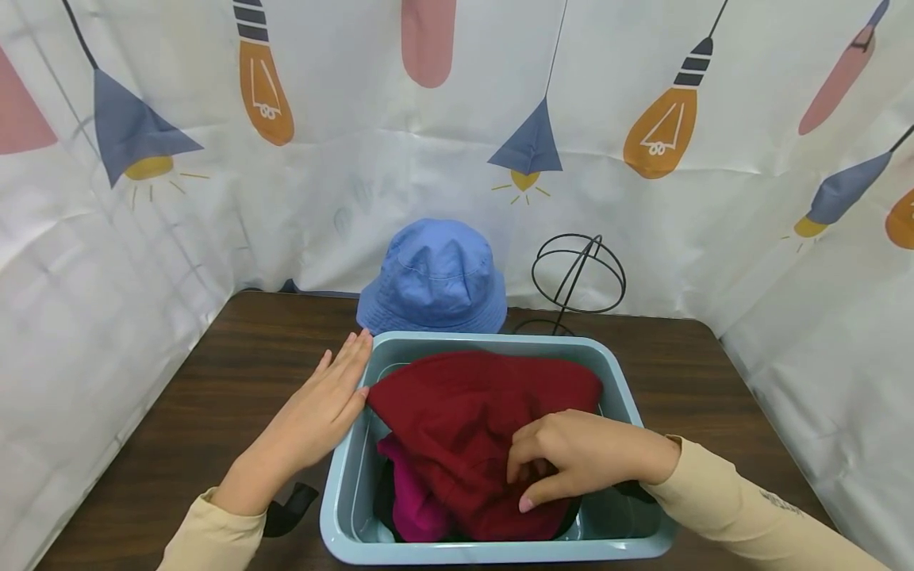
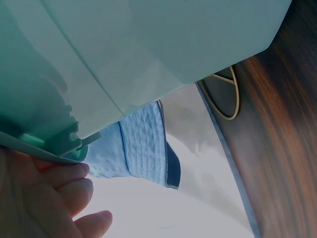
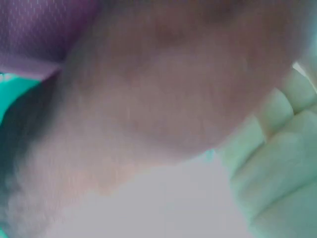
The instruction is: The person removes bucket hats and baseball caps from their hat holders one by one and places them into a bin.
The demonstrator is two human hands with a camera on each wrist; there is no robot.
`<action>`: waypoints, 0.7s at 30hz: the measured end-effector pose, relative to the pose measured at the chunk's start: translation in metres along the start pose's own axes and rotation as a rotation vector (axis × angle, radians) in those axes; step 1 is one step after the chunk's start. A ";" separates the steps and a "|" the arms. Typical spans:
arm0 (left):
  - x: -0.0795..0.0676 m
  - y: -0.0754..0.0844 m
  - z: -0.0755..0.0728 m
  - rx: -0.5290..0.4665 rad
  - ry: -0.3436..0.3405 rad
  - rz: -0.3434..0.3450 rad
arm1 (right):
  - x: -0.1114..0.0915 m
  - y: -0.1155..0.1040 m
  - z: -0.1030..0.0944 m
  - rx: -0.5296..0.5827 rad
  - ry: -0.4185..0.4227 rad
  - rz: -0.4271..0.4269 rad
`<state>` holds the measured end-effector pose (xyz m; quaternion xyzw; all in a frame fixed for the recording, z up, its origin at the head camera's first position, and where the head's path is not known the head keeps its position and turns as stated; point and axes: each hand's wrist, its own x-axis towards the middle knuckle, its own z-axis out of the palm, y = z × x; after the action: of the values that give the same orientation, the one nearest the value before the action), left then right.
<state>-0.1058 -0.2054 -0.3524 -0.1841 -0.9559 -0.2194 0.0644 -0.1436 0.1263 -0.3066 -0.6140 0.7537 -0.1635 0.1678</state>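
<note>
A light blue plastic tub [image 1: 621, 381] stands on the table with soft cloth items inside. Dark red cloth [image 1: 471, 396] covers most of them, and a magenta cloth piece [image 1: 414, 500] shows at its lower left. My left hand [image 1: 321, 412] lies along the tub's left rim, fingers straight, with fingertips right at the rim in the left wrist view. Over the dark red cloth, my right hand [image 1: 571, 448] hangs with loosely bent fingers, the thumb spread apart from them. The right wrist view is blurred and very close up.
Behind the tub sits a blue bucket hat [image 1: 439, 277]. A black wire stand [image 1: 578, 274] is beside it at the back right. The dark wooden table [image 1: 207, 388] ends at a white curtain [image 1: 321, 214] printed with lamps.
</note>
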 end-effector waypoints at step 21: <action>0.000 0.002 -0.001 -0.004 0.005 -0.002 | 0.048 0.017 -0.023 0.010 0.197 0.088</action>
<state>-0.1049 -0.2044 -0.3514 -0.1826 -0.9556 -0.2218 0.0660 -0.1776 0.0835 -0.2964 -0.5605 0.7918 -0.2194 0.1031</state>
